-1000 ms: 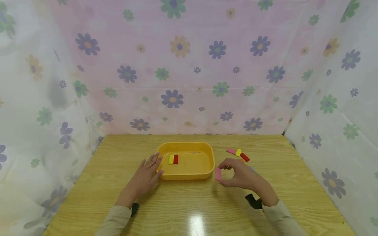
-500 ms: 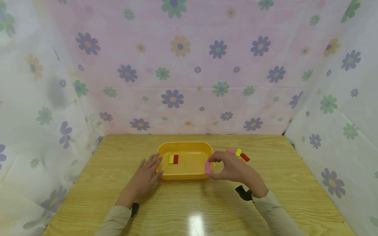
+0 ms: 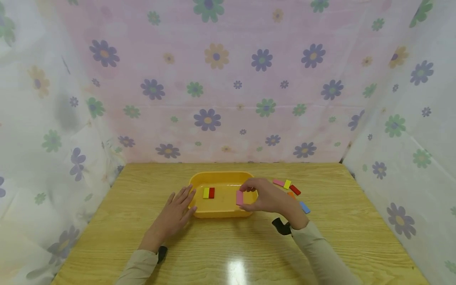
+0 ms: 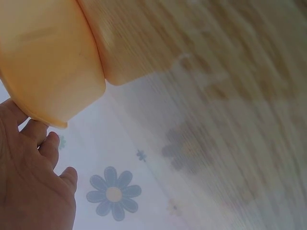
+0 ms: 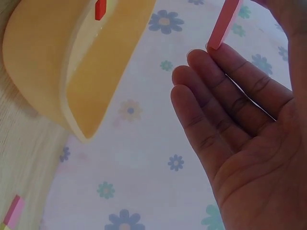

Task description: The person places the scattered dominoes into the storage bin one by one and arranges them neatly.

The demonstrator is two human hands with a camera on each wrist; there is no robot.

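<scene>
My right hand (image 3: 268,196) pinches a pink block (image 3: 240,197) by its two ends, thumb at the near end and a fingertip at the far one. It holds the block over the right part of a yellow plastic tray (image 3: 224,214). In the right wrist view the pink block (image 5: 224,24) stands between fingertip and thumb, the other fingers extended below. My left hand (image 3: 173,213) lies with straight fingers on the tray's left rim; the left wrist view shows those fingertips at the rim (image 4: 50,122). Inside the tray a yellow block (image 3: 206,193) and a red block (image 3: 211,193) lie side by side.
Right of the tray, loose blocks lie on the wooden table (image 3: 149,174): pink (image 3: 278,182), yellow (image 3: 287,184), red (image 3: 295,190), orange (image 3: 291,195) and blue (image 3: 304,207). Flowered cloth (image 3: 228,91) hangs behind the table and at both sides.
My right hand has carried the pink block leftward from beside the tray, across its right rim, to over its inside. The blue block has come into fuller view. The left hand stays put.
</scene>
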